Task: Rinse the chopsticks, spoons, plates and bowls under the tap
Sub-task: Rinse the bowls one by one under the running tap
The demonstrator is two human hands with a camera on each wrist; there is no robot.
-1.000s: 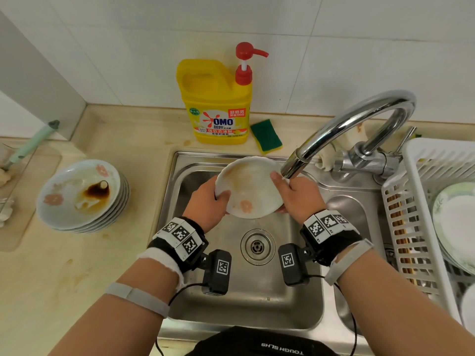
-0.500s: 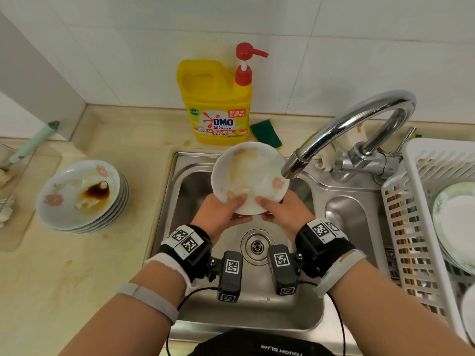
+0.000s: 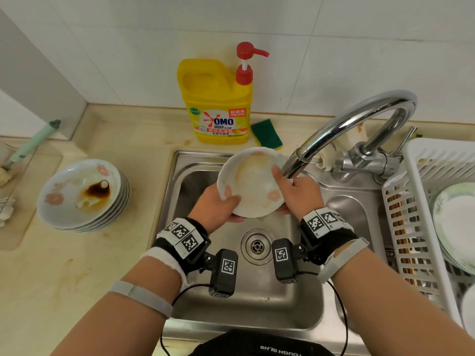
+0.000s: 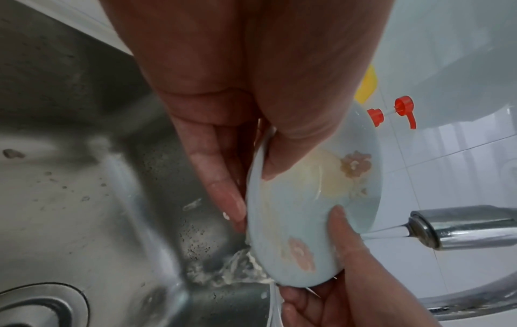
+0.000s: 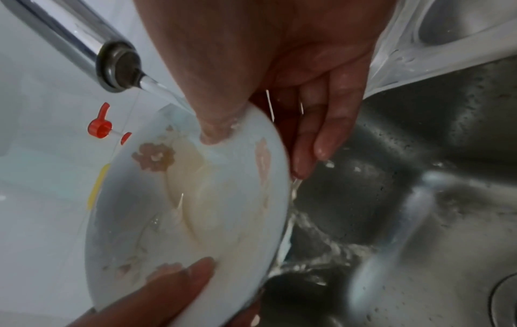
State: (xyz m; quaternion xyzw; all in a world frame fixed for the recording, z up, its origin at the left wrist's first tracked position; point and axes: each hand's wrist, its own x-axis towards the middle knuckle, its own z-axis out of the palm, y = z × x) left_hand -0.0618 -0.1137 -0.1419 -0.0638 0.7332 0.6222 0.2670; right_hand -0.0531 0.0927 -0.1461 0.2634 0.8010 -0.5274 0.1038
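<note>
Brown-stained porcelain at far left: stack of dirty plates (image 3: pixel 82 196) waiting on the counter (image 3: pixel 51 278). Over the sink (image 3: pixel 231 299), flowered plate (image 3: pixel 253 183) tilted under the running tap (image 3: pixel 334 140), pinched by left hand (image 3: pixel 214 209) and right hand (image 3: pixel 300 196), thumbs inside. Yellowish film not yet off. Rinsed plates, likely chopsticks, in the white rack (image 3: pixel 421 214), cut off. No spoons or bowls visible; stack count unclear.
</note>
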